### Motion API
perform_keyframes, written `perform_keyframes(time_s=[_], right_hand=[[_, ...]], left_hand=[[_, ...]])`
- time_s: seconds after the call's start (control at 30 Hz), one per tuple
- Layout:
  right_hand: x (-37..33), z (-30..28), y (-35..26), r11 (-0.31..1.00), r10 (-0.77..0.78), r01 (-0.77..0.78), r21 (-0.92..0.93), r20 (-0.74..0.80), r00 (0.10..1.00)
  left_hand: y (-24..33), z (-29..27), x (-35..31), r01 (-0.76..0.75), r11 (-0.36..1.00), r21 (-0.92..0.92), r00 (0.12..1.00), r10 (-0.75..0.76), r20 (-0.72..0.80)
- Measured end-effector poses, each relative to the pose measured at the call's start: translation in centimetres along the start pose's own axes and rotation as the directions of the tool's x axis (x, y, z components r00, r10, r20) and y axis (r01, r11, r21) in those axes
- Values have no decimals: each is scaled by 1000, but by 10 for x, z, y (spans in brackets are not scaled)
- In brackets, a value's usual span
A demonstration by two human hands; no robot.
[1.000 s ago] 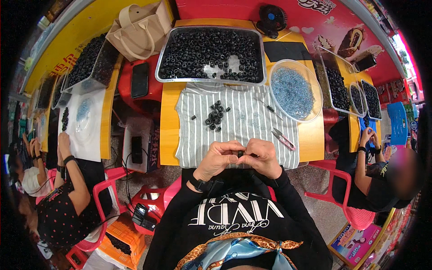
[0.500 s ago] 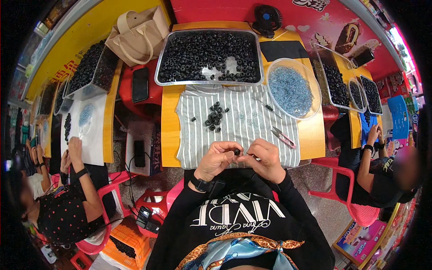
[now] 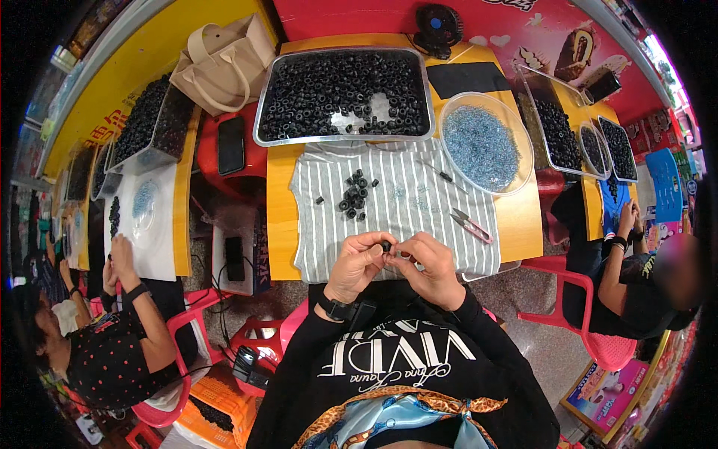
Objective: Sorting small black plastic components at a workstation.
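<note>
Above the near edge of a grey-and-white striped cloth (image 3: 314,239), my left hand (image 3: 351,268) pinches a small black ring-shaped part (image 3: 386,245) between thumb and fingers. My right hand (image 3: 432,271) is closed beside it, fingertips almost touching the part. Whatever those fingers grip is too small to make out. On the cloth ahead lies a loose pile of similar black parts (image 3: 353,196), with one lying apart to its left. Pale bluish bits (image 3: 419,200) are scattered right of the pile. Small pink-handled scissors (image 3: 473,226) and a thin tool with a black piece (image 3: 446,176) lie farther right.
A clear tray (image 3: 262,135) full of black parts stands at the back, beside a round tub (image 3: 526,173) of bluish beads. A small black fan (image 3: 438,30), phone (image 3: 232,146) and beige bag (image 3: 224,67) stand around the table. People work at side tables left and right.
Both hands have shifted slightly left, still close together. The right fingers have changed their pose, now raised more beside the black part. The left hand keeps its hold.
</note>
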State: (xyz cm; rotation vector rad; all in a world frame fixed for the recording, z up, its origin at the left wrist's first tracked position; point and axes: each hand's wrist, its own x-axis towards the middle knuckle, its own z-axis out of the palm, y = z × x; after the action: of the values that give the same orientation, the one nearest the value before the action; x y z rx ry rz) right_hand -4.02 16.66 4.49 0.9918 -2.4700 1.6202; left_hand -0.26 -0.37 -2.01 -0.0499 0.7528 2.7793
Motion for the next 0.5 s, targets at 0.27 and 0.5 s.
perform_keyframes(time_s=[0.27, 0.5], right_hand=[[2, -3, -6, 987, 102, -99, 129, -15, 995], [1, -6, -6, 948, 231, -227, 224, 8, 973]], left_hand=[[0, 2, 0, -12, 999, -38, 999, 14, 51], [1, -1, 3, -14, 993, -113, 993, 28, 118]])
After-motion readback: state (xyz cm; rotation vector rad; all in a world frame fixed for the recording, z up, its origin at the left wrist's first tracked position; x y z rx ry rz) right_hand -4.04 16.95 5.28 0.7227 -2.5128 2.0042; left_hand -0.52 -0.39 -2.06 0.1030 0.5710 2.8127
